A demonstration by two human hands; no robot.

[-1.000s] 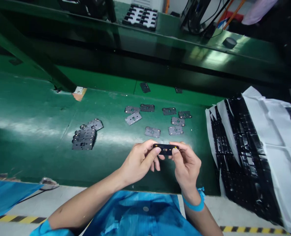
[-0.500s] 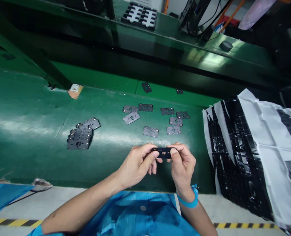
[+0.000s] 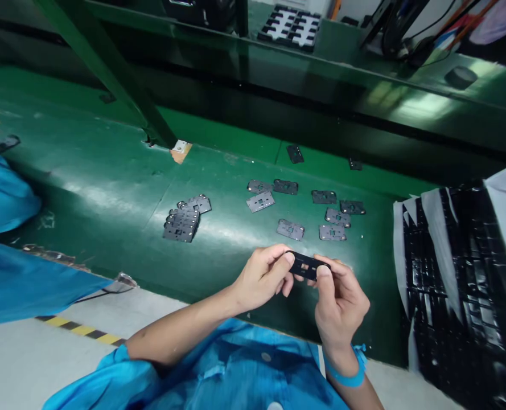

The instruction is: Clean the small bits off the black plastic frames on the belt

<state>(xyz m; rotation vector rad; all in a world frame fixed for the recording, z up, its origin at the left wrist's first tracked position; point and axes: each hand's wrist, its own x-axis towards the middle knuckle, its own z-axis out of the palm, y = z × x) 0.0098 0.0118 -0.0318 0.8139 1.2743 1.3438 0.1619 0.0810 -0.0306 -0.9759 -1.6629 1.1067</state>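
I hold a small black rectangular plate (image 3: 306, 265) with cut-out holes between both hands, just above the near edge of the green bench (image 3: 107, 188). My left hand (image 3: 263, 276) pinches its left end with thumb and forefinger. My right hand (image 3: 340, 299) pinches its right end; a blue band circles that wrist. Beyond my hands, several grey plates (image 3: 290, 229) lie scattered flat on the bench. A neat stack of similar plates (image 3: 182, 222) sits further left.
At the right lies a heap of black parts layered with white paper (image 3: 457, 267). A green diagonal strut (image 3: 120, 80) meets the bench at the back left. A black tray (image 3: 293, 25) rests on the raised rear shelf. Blue fabric (image 3: 13, 250) lies at the left.
The view has swung to the left and tilted, so bench and parts sit further right in frame. Both hands keep the same grip on the black plate, now slightly tilted.
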